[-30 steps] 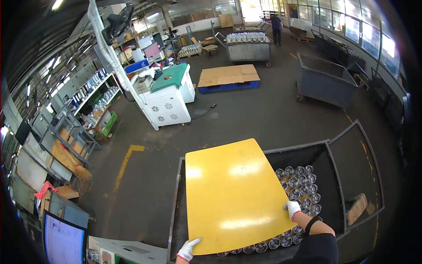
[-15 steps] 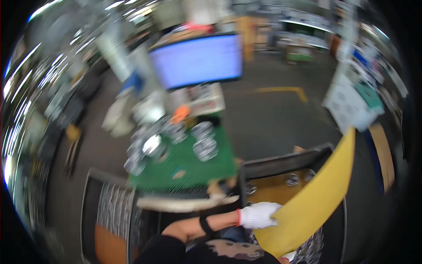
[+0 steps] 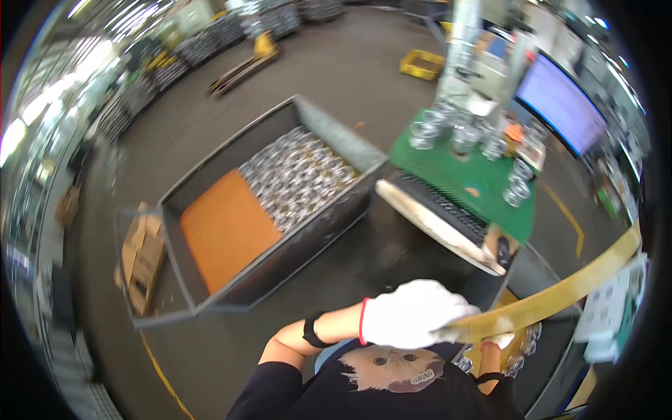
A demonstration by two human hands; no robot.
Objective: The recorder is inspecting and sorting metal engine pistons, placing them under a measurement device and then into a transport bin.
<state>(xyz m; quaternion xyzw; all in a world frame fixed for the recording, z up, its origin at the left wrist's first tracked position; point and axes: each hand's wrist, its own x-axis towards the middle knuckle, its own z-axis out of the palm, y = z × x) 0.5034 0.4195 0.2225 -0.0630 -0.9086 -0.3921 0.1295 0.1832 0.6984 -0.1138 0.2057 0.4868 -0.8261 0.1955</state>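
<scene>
My left hand (image 3: pixel 418 315), in a white knit glove with a red cuff, is closed on the end of a yellow sheet (image 3: pixel 553 301). The sheet is seen nearly edge-on and reaches up to the right in a curve. My right hand (image 3: pixel 498 341), also gloved, shows just below the sheet; its fingers are mostly hidden behind it, so its grip is unclear. Under the right arm lies a bin with a yellow-brown layer and several shiny metal parts (image 3: pixel 516 362). To the left, a large grey metal bin (image 3: pixel 329 210) holds rows of similar shiny parts and an orange-brown sheet (image 3: pixel 229 229).
A green-matted workbench (image 3: pixel 455 175) carries shiny parts, a keyboard (image 3: pixel 444 208) and a mouse (image 3: pixel 503 250). A monitor (image 3: pixel 562 103) stands behind it. Flattened cardboard (image 3: pixel 142 255) leans beside the left bin. A yellow crate (image 3: pixel 422 64) and a pallet jack (image 3: pixel 245 70) are farther off.
My view has swung left, bringing the left bin fully into sight. The yellow sheet has turned from broad face to nearly edge-on, still held in my left hand.
</scene>
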